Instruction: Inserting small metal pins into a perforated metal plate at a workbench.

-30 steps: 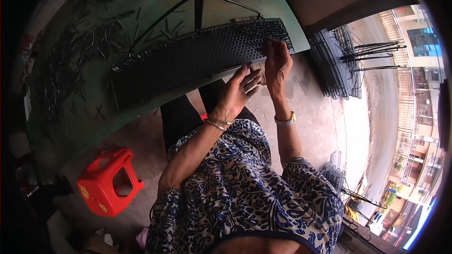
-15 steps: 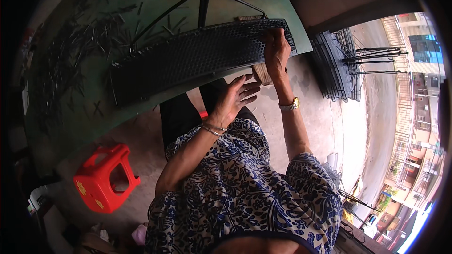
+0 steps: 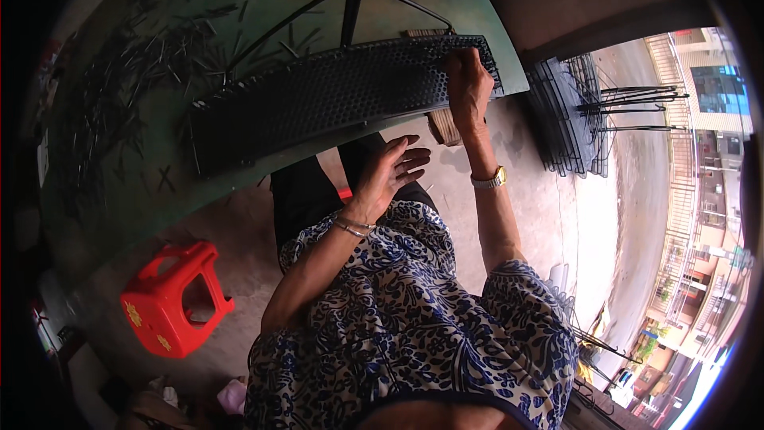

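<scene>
right hand [image 3: 468,84] has its grip on the black perforated panel [image 3: 334,99] near the bench [image 3: 135,191] front edge; left hand [image 3: 390,171] hovers open; I'd steady it with both.

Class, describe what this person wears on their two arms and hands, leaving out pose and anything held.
Both forearms are bare below short sleeves of a white top with a blue flower print. The left hand has thin metal bangles at its wrist. The right hand has a gold-coloured wristwatch. No gloves.
</scene>
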A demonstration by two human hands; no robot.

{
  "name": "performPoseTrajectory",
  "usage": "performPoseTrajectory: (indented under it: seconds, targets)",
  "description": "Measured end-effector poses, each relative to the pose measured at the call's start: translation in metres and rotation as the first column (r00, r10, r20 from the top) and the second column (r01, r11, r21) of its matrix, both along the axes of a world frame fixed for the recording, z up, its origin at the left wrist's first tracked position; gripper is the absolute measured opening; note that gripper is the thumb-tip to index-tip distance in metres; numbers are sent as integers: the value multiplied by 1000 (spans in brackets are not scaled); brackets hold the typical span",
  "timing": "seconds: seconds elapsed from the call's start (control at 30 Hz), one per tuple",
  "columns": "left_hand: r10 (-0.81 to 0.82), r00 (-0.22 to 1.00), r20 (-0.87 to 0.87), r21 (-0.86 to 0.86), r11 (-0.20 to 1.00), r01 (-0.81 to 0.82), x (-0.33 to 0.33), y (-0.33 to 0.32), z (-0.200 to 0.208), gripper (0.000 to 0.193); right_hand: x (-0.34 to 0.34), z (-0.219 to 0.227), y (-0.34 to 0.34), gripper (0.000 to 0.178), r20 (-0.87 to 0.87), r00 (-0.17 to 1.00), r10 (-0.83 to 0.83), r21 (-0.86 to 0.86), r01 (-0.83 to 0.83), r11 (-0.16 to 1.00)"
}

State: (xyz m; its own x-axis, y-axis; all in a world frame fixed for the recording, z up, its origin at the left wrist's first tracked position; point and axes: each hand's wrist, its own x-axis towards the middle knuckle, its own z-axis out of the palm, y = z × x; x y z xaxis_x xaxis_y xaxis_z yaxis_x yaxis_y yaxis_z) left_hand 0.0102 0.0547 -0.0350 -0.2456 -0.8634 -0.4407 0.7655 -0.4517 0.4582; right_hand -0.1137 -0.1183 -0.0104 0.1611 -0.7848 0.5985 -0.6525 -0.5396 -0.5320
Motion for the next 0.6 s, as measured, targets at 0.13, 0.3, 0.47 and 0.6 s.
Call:
performPoseTrajectory:
  seconds: [0.13,0.3,0.47,0.6]
  targets:
    - [11,1000,25,1,1000,-11,10,9,2,38,1,5,0,5,-10,1000,3,62,-2,998]
    - [85,993,81,-56,995,-80,23,21,5,32,1,8,1,4,18,1000,20,30,-21,999]
    - [104,980,170,-100,991,-88,38,37,20,32,-1,5,0,7,-46,999,11,87,-7,996]
    - [158,956,245,-126,983,-130,50,50,24,32,4,5,4,10,-168,985,-50,-18,47,999]
